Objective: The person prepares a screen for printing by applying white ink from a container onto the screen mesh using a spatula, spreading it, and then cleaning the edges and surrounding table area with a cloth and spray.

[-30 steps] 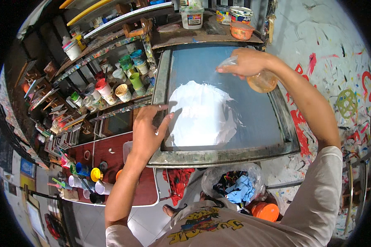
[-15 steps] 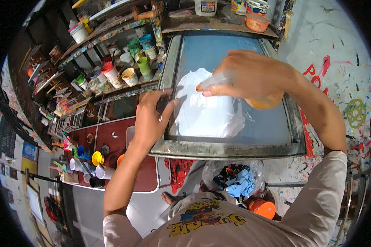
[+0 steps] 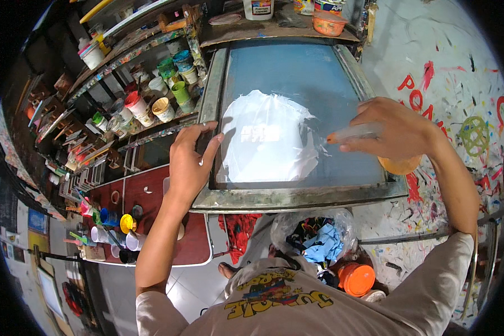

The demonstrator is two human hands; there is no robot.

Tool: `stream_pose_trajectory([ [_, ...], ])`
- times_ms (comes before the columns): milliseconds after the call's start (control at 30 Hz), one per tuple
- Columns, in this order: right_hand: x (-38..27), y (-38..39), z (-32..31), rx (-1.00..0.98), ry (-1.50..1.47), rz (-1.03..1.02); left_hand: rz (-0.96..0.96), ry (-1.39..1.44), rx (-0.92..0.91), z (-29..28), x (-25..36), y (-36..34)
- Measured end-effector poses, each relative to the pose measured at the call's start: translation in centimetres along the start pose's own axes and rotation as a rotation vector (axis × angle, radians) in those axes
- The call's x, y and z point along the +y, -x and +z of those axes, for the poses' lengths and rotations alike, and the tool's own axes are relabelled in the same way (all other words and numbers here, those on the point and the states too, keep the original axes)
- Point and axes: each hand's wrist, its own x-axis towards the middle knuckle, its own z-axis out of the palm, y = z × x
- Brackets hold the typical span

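Observation:
A screen-printing frame [image 3: 297,192] with blue-grey mesh lies before me, its worn rim dark and grey. White ink [image 3: 263,140] covers the left-middle part of the mesh, around a small pale stencil patch. At the frame's left rail is my left hand [image 3: 189,154], thumb and fingers spread, holding nothing; whether it touches the rail I cannot tell. Above the right side of the mesh, my right hand [image 3: 395,126] is closed on a blurred pale translucent object [image 3: 355,133]. A rounded orange piece [image 3: 400,164] shows beneath that hand; whether it belongs to the same object is unclear.
Paint pots [image 3: 137,105] crowd the shelves at left. Beyond the frame, a ledge [image 3: 235,33] holds tubs and an orange bowl [image 3: 328,23]. A red table [image 3: 151,207] with cups stands lower left. Below the frame are a rag-filled bag [image 3: 319,241] and an orange bucket [image 3: 356,279].
My right hand has moved right and slightly down, away from the white ink, with the pale object still in it. My left hand remains by the left rail. The whole view has shifted slightly.

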Motion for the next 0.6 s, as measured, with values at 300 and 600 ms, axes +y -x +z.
stream_pose_trajectory([
  [300,1.2,3.8,1.5,0.206,-0.102,0.13,0.026,0.026,0.013,0.2,-0.4,0.0],
  [600,6.4,2.2,2.3,0.271,-0.232,0.063,-0.03,0.028,0.001,0.0,0.2,-0.1],
])
